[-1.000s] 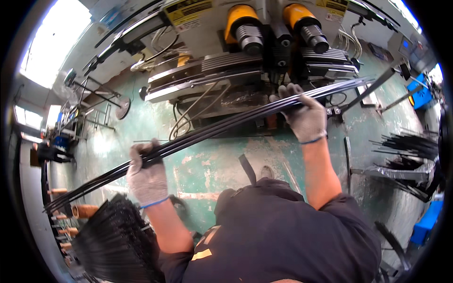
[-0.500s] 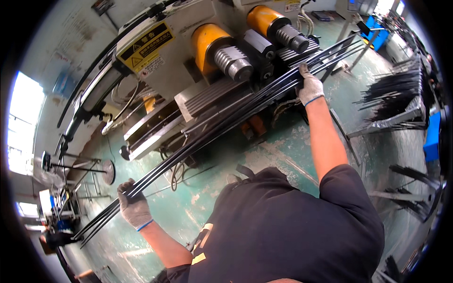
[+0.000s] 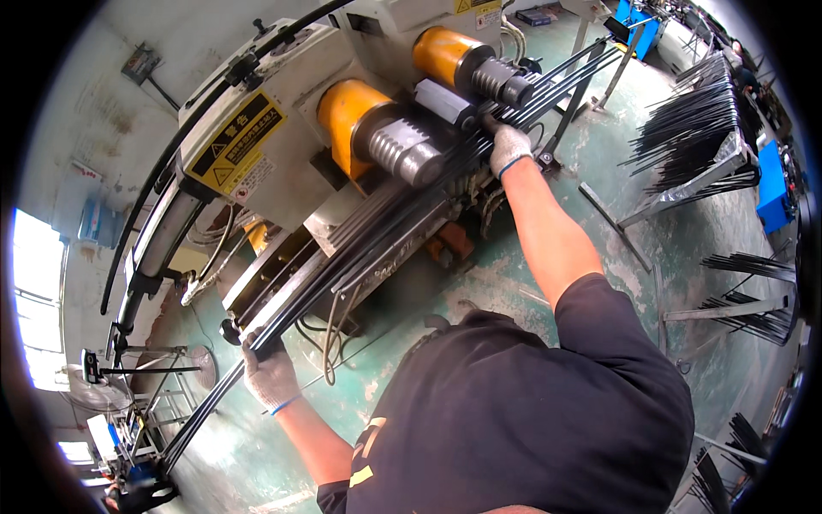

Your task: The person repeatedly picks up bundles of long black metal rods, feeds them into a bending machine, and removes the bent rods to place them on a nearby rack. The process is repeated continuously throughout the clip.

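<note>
A bundle of long thin black metal rods [image 3: 360,253] slants across the front of a machine [image 3: 300,111], from lower left to upper right. Around its lower left part my left hand [image 3: 270,375] is closed, in a pale knit glove with a blue cuff. My right hand [image 3: 509,147], gloved alike, grips the bundle farther up on the right; its fingertips are partly hidden among the rods. Just above the bundle, two orange cylinders [image 3: 347,120] [image 3: 447,53] jut from the machine with ridged steel shafts [image 3: 407,150]. The rods lie close along the machine's front bed.
Black rods fill a metal rack [image 3: 698,128] at the right, and more rods [image 3: 749,313] lie on stands below it. A metal support stand [image 3: 575,94] is near the bundle's far end. A fan [image 3: 204,368] stands at left. Hoses [image 3: 330,343] hang beneath the machine.
Both hands have carried the rods toward the machine, so the bundle now lies against its front bed. My view has shifted, and the right hand has come in under the ridged shafts.
</note>
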`<state>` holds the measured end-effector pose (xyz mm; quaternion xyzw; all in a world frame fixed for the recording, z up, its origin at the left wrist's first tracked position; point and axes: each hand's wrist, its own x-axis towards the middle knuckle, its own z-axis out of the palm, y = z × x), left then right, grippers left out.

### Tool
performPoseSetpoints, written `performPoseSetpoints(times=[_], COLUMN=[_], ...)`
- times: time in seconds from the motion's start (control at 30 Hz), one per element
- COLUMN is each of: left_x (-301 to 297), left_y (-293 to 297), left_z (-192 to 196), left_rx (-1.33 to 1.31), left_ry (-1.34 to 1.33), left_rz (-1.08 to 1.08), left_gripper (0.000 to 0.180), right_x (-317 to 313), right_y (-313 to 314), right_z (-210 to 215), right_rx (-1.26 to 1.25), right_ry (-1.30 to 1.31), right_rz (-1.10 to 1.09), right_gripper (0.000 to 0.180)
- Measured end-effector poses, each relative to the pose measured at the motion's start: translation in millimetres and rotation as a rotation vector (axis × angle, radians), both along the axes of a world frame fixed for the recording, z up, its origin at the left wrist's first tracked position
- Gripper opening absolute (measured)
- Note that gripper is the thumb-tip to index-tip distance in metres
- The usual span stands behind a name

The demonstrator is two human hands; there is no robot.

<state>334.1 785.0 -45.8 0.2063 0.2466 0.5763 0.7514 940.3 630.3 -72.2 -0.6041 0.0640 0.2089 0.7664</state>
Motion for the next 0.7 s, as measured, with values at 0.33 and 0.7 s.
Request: performPoseSetpoints(times=[0.33, 0.7], left_x=[56, 63], left_y=[26, 43], left_z=[-28, -57], left_rx=[-0.291, -0.231], left_ry=[0.093, -0.107], left_rz=[0.238, 0.114], left_gripper=[0.04, 0.024], right_x=[6, 53], right_y=[32, 43], right_z=[-61, -87], right_rx=[0.312, -0.2], right_ry=[-0.04, -0.364], right_rz=[0.083, 0.177], right_gripper=[0.028, 0.034])
